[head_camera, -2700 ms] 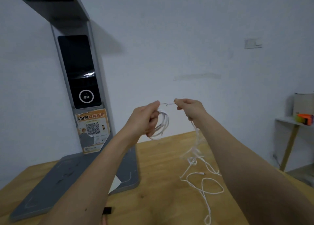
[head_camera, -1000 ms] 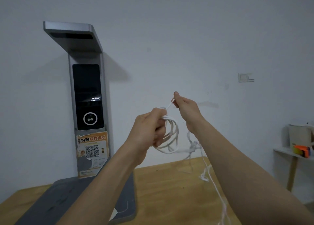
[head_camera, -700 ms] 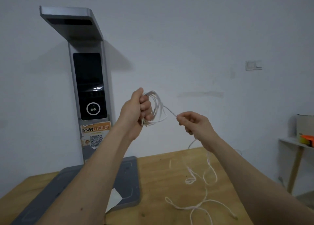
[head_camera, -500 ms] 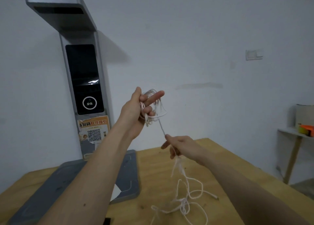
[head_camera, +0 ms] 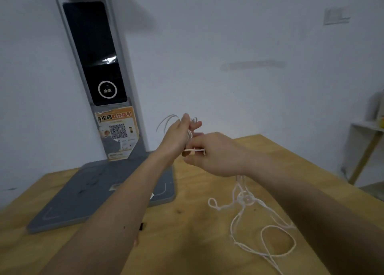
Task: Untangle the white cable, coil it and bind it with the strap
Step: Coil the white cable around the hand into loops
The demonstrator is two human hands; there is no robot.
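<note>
My left hand (head_camera: 178, 131) is raised above the wooden table (head_camera: 187, 243) and grips several loops of the white cable (head_camera: 245, 201), which stick out above its fingers. My right hand (head_camera: 214, 153) is right beside it, touching it, and pinches a short stretch of the same cable. From under my right wrist the cable drops to the table in a loose tangle with a knot and wide loops. A small dark piece (head_camera: 141, 226), perhaps the strap, lies on the table, half hidden by my left forearm.
A grey scanner stand (head_camera: 108, 71) with a dark screen and an orange QR sticker rises at the left; its flat base (head_camera: 97, 193) covers the table's back left. A white wall is behind. A small shelf (head_camera: 365, 129) stands at the far right.
My right hand came up from below and met my left hand, bringing more cable to the loops. Both hands sit lower in view. The loose tangle on the table has shifted right.
</note>
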